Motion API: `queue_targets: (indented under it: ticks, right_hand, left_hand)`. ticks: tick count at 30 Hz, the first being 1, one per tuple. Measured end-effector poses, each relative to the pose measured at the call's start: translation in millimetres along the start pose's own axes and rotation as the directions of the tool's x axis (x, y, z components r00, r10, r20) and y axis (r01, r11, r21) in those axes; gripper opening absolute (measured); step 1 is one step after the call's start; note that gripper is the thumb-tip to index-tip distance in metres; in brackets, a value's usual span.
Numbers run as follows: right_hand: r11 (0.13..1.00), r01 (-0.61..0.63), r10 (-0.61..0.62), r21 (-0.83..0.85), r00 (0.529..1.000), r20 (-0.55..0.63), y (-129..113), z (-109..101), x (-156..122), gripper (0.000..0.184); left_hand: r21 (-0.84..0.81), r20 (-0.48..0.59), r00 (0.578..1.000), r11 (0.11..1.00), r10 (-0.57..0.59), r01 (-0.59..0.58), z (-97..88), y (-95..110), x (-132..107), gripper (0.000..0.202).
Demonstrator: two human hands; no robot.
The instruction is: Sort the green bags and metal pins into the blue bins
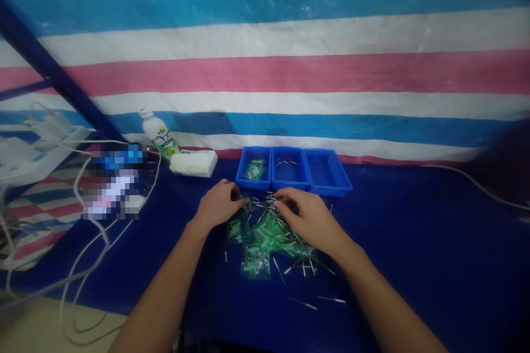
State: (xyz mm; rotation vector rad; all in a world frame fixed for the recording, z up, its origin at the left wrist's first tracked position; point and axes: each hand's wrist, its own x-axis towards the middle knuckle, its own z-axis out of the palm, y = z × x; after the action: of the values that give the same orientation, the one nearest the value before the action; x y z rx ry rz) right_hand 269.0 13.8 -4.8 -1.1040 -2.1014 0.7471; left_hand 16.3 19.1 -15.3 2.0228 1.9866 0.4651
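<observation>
A loose heap of small green plastic bags (267, 231) and thin silver rivets (305, 267) lies on the dark blue tabletop between my forearms. My left hand (220, 203) is closed at the heap's left edge, thumb and fingers pinching what looks like a green bag (247, 207). On the other side, my right hand (308, 215) is curled, its thumb and fingertips around several rivets (271, 201) at the top of the heap. Its fingers partly hide them. Just beyond are three joined blue bins: the left bin (239, 175) holds green bags, the middle bin (308, 181) a few rivets.
The right blue bin (329, 171) stands against the striped sheet (290, 74). To the left are a tissue pack (194, 163), a bottle (157, 132), white cables (99, 229) and a power strip (74, 140). Stray rivets (304, 303) lie nearer me.
</observation>
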Motion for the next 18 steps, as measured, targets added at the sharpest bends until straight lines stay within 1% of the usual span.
queue_targets:
  ticks: [4,7,9,13,15,18]
  right_hand:
    - [0.999,0.026,-0.026,-0.021,1.000,-0.004,1.4,-0.9,0.4,0.025]
    - [0.999,0.022,-0.022,-0.026,1.000,-0.010,2.4,-1.4,0.4,0.023]
    - [0.999,0.019,-0.020,-0.028,1.000,-0.011,2.6,-1.3,0.3,0.023]
    - [0.999,0.028,-0.028,-0.033,1.000,0.012,2.3,-0.1,0.1,0.025]
    - [0.999,0.031,-0.030,-0.037,0.999,0.021,2.2,0.8,0.1,0.026]
    - [0.998,0.032,-0.030,-0.056,0.999,0.037,2.2,2.1,-0.1,0.025]
  left_hand:
    - [-0.087,0.060,0.998,0.996,-0.016,0.022,-1.0,-0.9,2.1,0.015]
    - [-0.122,0.095,0.995,0.992,-0.018,0.029,-1.8,-1.5,2.3,0.010]
    - [-0.148,0.105,0.994,0.988,-0.015,0.030,-1.4,-1.4,1.4,0.016]
    - [-0.170,0.106,0.994,0.985,0.000,0.018,1.1,-0.1,-0.4,0.043]
    - [-0.145,0.127,0.992,0.989,0.008,0.010,2.1,1.0,-0.5,0.043]
    - [-0.143,0.158,0.987,0.990,0.006,0.017,2.4,2.3,0.0,0.033]
